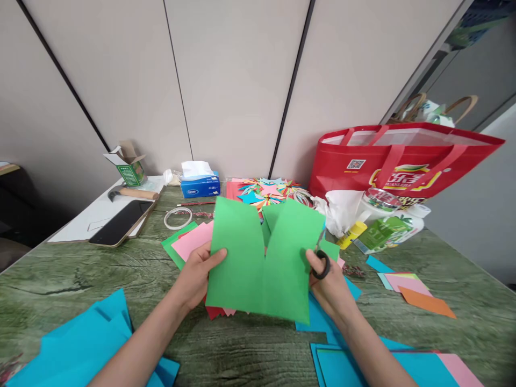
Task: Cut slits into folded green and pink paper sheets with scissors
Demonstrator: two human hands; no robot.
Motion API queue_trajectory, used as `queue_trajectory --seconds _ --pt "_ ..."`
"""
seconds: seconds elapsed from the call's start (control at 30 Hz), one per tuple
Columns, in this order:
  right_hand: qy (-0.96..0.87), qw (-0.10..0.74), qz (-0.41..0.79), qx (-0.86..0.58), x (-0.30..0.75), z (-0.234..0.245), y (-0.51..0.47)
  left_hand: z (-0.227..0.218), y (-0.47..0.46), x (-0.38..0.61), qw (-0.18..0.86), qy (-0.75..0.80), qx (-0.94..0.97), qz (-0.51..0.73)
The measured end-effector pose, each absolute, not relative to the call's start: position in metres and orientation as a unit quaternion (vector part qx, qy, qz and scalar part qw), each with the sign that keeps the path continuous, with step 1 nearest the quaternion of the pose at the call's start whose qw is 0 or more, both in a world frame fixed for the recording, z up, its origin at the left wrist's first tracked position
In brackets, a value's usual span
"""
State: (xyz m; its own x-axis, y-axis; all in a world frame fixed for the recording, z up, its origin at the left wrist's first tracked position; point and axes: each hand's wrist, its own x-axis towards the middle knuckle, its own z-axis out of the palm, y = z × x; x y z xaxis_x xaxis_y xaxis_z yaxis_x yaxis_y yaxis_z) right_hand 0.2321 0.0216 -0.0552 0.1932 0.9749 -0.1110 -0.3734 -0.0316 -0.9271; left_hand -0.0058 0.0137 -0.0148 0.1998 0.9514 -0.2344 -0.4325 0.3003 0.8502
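A sheet of green paper [237,263] is held up over the table, split from its top edge down to about the middle. Below the slit a faint crease runs on towards the bottom edge. My left hand [197,277] pinches the sheet's left edge, thumb in front. At the right edge, my right hand [328,282] grips the paper and also holds scissors [327,264] with a black handle; their blades are mostly hidden. Behind and under the sheet lie pink paper [193,241] and more coloured sheets, partly covered.
Blue paper [84,344] lies front left, with more blue sheets [346,365] front right. A phone [121,221] and hammer [135,193] are at left. Behind stand a tissue box [200,187], a folded-paper decoration [271,189], a glue stick [352,235] and a red bag [342,161].
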Motion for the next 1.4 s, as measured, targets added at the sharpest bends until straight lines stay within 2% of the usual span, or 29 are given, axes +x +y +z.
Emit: queue_trajectory --seconds 0.1,0.17,0.3,0.43,0.57,0.73,0.9,1.17,1.3,1.37,1.4 --pt "-0.383 0.559 0.580 -0.452 0.221 -0.052 0.015 -0.013 0.015 -0.006 0.655 0.424 0.300 0.548" --pt "-0.422 0.540 0.571 -0.452 0.217 -0.051 0.012 -0.012 0.014 -0.006 0.669 0.428 0.300 0.528" --pt "-0.451 0.572 0.472 -0.496 0.219 -0.052 0.011 -0.013 0.008 -0.005 0.727 0.402 0.336 0.445" --pt "-0.430 0.595 0.406 -0.544 0.226 -0.051 0.013 -0.020 0.011 -0.004 0.684 0.447 0.373 0.440" --pt "-0.408 0.604 0.386 -0.565 0.225 -0.048 0.012 -0.022 0.015 -0.005 0.628 0.488 0.387 0.467" --pt "-0.414 0.615 0.367 -0.561 0.223 -0.050 0.009 -0.016 0.009 -0.004 0.689 0.445 0.385 0.423" --pt "-0.377 0.639 0.363 -0.565 0.223 -0.053 0.009 -0.015 0.009 -0.002 0.665 0.469 0.431 0.389" --pt "-0.347 0.640 0.366 -0.580 0.222 -0.056 0.012 -0.012 0.011 0.001 0.669 0.493 0.363 0.421" --pt "-0.365 0.678 0.317 -0.554 0.222 -0.050 0.010 -0.013 0.014 0.001 0.604 0.506 0.393 0.475" --pt "-0.419 0.661 0.348 -0.515 0.219 -0.047 0.006 -0.013 0.016 -0.001 0.567 0.509 0.394 0.514" --pt "-0.460 0.626 0.399 -0.487 0.216 -0.046 0.003 -0.012 0.016 -0.003 0.558 0.506 0.392 0.529"
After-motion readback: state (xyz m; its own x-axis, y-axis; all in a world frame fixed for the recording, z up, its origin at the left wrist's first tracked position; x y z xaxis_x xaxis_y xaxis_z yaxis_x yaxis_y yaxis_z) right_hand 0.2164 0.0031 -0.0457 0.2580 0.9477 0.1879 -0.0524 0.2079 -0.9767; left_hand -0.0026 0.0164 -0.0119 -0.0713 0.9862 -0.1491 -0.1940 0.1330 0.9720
